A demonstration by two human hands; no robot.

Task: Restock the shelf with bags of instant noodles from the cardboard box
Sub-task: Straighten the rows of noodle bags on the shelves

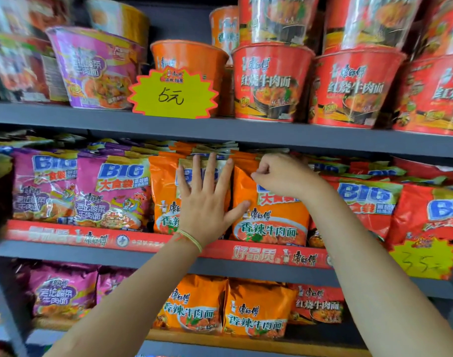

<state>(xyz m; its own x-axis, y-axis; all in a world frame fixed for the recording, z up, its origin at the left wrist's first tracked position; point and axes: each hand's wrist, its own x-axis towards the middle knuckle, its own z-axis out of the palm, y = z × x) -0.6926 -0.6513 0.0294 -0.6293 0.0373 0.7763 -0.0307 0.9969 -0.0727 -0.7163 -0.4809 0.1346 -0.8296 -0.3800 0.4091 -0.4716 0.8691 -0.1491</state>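
Two orange bags of instant noodles stand side by side on the middle shelf (52, 249). My left hand (207, 197) lies flat with fingers spread against the left orange bag (165, 199), its thumb touching the right orange bag (271, 220). My right hand (282, 176) is closed at the top left corner of the right orange bag, pinching its upper edge. More orange bags stand packed behind these two. The cardboard box is not in view.
Purple bags (112, 191) stand left of the orange ones, red bags (369, 202) to the right. Noodle bowls (269, 81) and a yellow price tag (174, 94) fill the upper shelf. The lower shelf holds more purple, orange (256, 310) and red bags.
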